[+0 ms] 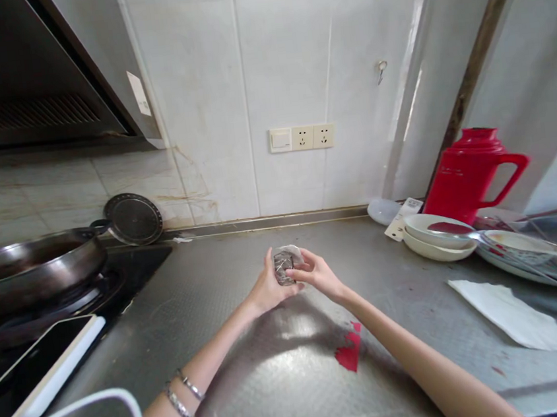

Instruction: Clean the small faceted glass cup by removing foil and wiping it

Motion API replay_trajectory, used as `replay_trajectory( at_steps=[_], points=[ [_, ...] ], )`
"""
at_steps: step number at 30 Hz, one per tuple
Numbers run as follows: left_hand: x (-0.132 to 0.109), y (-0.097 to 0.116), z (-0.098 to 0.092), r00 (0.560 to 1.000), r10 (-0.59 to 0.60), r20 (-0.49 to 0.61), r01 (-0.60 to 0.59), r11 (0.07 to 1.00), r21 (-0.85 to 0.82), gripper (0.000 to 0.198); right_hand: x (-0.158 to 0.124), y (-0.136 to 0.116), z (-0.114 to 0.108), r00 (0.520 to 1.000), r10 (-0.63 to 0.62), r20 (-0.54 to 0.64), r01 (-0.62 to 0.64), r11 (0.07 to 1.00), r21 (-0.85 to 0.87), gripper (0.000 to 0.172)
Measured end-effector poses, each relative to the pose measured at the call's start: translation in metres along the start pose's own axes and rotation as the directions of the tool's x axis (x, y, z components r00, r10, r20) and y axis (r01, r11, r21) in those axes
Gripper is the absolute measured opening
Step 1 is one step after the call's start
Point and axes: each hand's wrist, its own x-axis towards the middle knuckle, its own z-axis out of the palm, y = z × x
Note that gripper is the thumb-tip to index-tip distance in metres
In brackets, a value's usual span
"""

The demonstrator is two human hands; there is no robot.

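White cable (125, 398) nearest camera, lower left, looping across the view of the left forearm; can't tell if it touches. Phone (39, 366) beside it, overlapping the edge of the black stove (142, 266).

Both hands mid-counter, together on one small grey object (283, 269): dark face with light lines, pale upper edge, exact kind unclear. Left hand (266, 292) curled round its left side and underneath, thumb up; right hand (324, 276) partly closed at its right side, fingertips on the front. Held over the steel counter (208, 295); can't tell if its bottom touches.

Progress, as judged: grasping done, handling under way. No finished result visible, so what's left can't be told. Torn red scraps (349, 352) lie on the counter nearer the camera, just left of the right forearm; whether they belong with the object, unclear.

Around: pan (51, 275) on stove, round dark disc (133, 219) leaning on the wall behind. Right side crowded: stacked bowls (437, 253), plate (514, 270), red flask (469, 175), white paper (519, 321). All well apart from the hands. Nothing seems to block them; scraps and right-forearm elbow room look like the only minor nuisance.
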Motion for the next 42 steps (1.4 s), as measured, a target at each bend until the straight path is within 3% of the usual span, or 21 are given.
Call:
replay_trajectory(
  at_steps=[3, 7, 12, 16, 21, 24, 27, 30, 37, 40, 42],
  points=[
    [-0.001, 0.001, -0.005, 0.999, -0.019, 0.042, 0.011, 0.984, 0.180, 0.132, 0.000, -0.002, -0.003, 0.995, 0.100, 0.001, -0.100, 0.994, 0.043, 0.048],
    [-0.002, 0.003, -0.010, 0.999, 0.048, -0.020, -0.040, 0.954, 0.296, 0.131, 0.000, -0.001, -0.006, 0.977, 0.210, 0.032, -0.213, 0.970, 0.119, 0.038],
    [-0.002, 0.001, -0.007, 0.985, 0.167, -0.034, -0.150, 0.944, 0.294, 0.105, 0.000, 0.000, -0.005, 0.965, 0.261, 0.034, -0.263, 0.949, 0.171, 0.038],
    [-0.002, 0.000, -0.004, 0.990, 0.142, -0.025, -0.134, 0.969, 0.208, 0.085, 0.001, 0.003, -0.005, 0.959, 0.282, 0.018, -0.281, 0.946, 0.160, 0.036],
    [-0.003, -0.002, 0.002, 0.989, 0.137, -0.049, -0.134, 0.989, 0.066, 0.080, 0.005, 0.013, -0.011, 0.944, 0.329, -0.027, -0.324, 0.938, 0.125, 0.040],
    [-0.003, -0.005, 0.005, 0.986, 0.149, -0.078, -0.147, 0.989, 0.033, 0.081, 0.010, 0.020, -0.015, 0.968, 0.223, -0.116, -0.230, 0.972, -0.050, 0.042],
    [-0.003, -0.009, 0.006, 0.980, 0.181, -0.081, -0.178, 0.983, 0.041, 0.080, 0.013, 0.022, -0.014, 0.981, -0.029, -0.194, -0.022, 0.966, -0.258, 0.047],
    [-0.002, -0.012, 0.006, 0.976, 0.195, -0.100, -0.189, 0.980, 0.068, 0.082, 0.009, 0.021, -0.009, 0.952, -0.238, -0.192, 0.138, 0.896, -0.423, 0.045],
    [0.001, -0.017, 0.002, 0.973, 0.179, -0.148, -0.162, 0.979, 0.122, 0.080, -0.005, 0.015, 0.001, 0.847, -0.520, -0.113, 0.356, 0.711, -0.607, 0.026],
    [0.001, -0.015, 0.002, 0.971, 0.187, -0.149, -0.167, 0.976, 0.140, 0.076, -0.003, 0.009, -0.004, 0.808, -0.583, -0.087, 0.427, 0.680, -0.597, 0.024],
    [0.000, -0.014, 0.003, 0.967, 0.213, -0.142, -0.189, 0.968, 0.165, 0.074, -0.001, 0.007, -0.008, 0.809, -0.567, -0.154, 0.386, 0.711, -0.588, 0.024]
  ],
)
